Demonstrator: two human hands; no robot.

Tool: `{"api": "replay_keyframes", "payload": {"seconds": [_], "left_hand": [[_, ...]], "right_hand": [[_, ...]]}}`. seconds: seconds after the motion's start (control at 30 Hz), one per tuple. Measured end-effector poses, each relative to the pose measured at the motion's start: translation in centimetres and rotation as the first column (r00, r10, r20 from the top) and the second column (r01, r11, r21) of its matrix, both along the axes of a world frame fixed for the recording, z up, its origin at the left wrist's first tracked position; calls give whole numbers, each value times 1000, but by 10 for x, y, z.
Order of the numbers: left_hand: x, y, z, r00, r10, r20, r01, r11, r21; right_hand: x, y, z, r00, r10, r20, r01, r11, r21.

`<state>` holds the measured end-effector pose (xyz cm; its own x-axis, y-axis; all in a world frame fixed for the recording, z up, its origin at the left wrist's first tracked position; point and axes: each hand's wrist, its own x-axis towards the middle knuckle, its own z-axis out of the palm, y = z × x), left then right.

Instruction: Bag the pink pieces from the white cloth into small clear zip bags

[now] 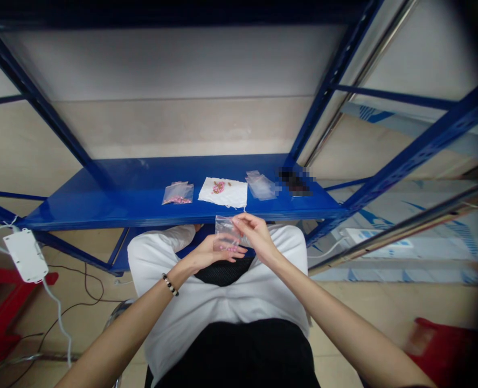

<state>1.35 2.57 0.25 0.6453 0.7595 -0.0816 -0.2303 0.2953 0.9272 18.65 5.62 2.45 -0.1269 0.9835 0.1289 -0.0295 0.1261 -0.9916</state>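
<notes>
A small clear zip bag (224,227) with pink beads at its bottom is just in front of the shelf edge, above my lap. My right hand (255,235) is closed, pinching the bag's upper right edge between thumb and fingertips. Behind and under the bag lies my left hand (203,255), its fingers stretched out and partly seen through the plastic. On the shelf, a white cloth or tissue (234,195) carries a small pile of pink and brownish beads (219,187). Left of it are filled bead bags (178,193); to its right lie flat clear bags (262,186).
The blue metal shelf (113,188) has uprights at both sides. A dark, blurred-out object (294,183) lies at its right end. A white power strip (26,256) hangs at the left with cables below. Red stools (0,318) stand on the floor on both sides.
</notes>
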Motion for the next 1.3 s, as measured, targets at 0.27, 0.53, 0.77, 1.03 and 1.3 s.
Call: {"api": "replay_keyframes", "payload": {"seconds": [0.27, 0.53, 0.77, 1.03, 1.3], "left_hand": [[6, 0, 3, 985, 165, 43, -166, 986, 18], [9, 8, -16, 971, 227, 74, -221, 972, -80], [3, 13, -2, 934, 263, 242, -228, 960, -165], [-3, 10, 10, 931, 274, 243, -236, 956, -174], [2, 9, -2, 919, 371, 134, -364, 928, -77]], "right_hand": [[-1, 1, -5, 977, 134, 165, -158, 977, 144], [9, 108, 27, 651, -236, 721, -117, 908, 403], [-4, 168, 41, 398, -283, 872, -112, 929, 353], [-20, 169, 32, 259, -319, 912, 33, 946, 322], [-5, 144, 51, 294, -387, 874, 193, 919, 342]]}}
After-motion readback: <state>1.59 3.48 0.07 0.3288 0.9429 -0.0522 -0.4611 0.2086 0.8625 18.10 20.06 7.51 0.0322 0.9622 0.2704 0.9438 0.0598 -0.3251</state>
